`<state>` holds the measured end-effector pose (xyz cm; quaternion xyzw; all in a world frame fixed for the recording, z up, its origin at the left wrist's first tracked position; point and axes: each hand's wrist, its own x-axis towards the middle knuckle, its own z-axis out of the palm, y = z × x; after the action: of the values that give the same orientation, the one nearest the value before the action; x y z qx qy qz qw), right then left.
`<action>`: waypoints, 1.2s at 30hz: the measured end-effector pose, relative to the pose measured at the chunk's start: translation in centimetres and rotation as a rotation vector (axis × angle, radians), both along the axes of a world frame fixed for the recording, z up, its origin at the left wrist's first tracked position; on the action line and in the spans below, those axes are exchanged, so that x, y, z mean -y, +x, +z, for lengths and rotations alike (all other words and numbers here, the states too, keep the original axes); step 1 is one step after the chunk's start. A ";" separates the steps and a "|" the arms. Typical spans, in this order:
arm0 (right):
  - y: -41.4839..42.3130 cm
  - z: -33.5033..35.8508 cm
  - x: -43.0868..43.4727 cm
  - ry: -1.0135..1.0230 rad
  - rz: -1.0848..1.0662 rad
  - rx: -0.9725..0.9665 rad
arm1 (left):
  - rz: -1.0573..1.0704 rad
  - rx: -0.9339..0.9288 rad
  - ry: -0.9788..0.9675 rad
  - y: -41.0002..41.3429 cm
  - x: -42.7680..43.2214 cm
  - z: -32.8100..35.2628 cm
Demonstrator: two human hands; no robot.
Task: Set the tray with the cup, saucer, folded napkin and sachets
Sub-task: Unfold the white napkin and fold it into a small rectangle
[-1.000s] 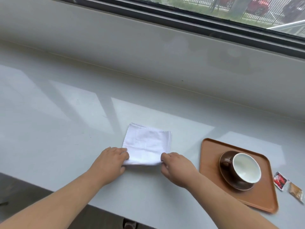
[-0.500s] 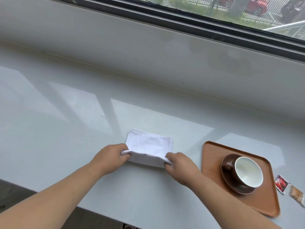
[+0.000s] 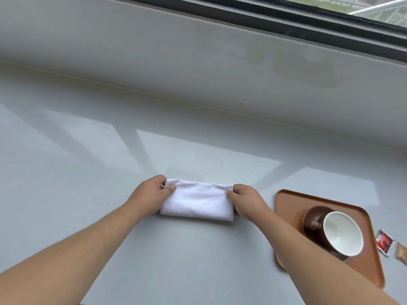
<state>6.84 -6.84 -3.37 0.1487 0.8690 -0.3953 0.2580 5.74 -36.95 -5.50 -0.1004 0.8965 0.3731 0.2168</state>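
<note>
Done: the cup (image 3: 342,233) sits on its brown saucer (image 3: 312,219), and both are on the tray (image 3: 308,200) to my right.
In hand: the napkin (image 3: 197,200), which I judge to be at its last fold, a long narrow white band lying on the grey counter (image 3: 88,172), well left of the tray and not touching it.
Left hand (image 3: 149,198): my thumb and fingers pinch the napkin's left end at the far corner.
Right hand (image 3: 246,200): my thumb and fingers pinch the right end the same way.
Left to do: lay the napkin on the tray, then bring over the sachets, by my reckoning.
Sachets: the red sachet (image 3: 384,242) and the tan sachet (image 3: 402,254) lie on the counter just beyond the tray's right edge, side by side.
Napkin's look: soft cloth, lightly creased, near edge a rounded fold, far edge showing stacked layers.
Tray space: bare brown surface toward me and to the left of the saucer, enough for the napkin, I think.
</note>
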 end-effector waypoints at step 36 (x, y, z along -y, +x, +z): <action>9.0 -0.9 3.7 0.437 0.744 -0.601 | 0.361 0.585 0.485 5.1 -2.9 3.5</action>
<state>15.80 -10.50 -4.31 -0.2394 0.9609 -0.1115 0.0832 10.88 -34.08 -1.95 -0.3035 0.6512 0.5613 0.4108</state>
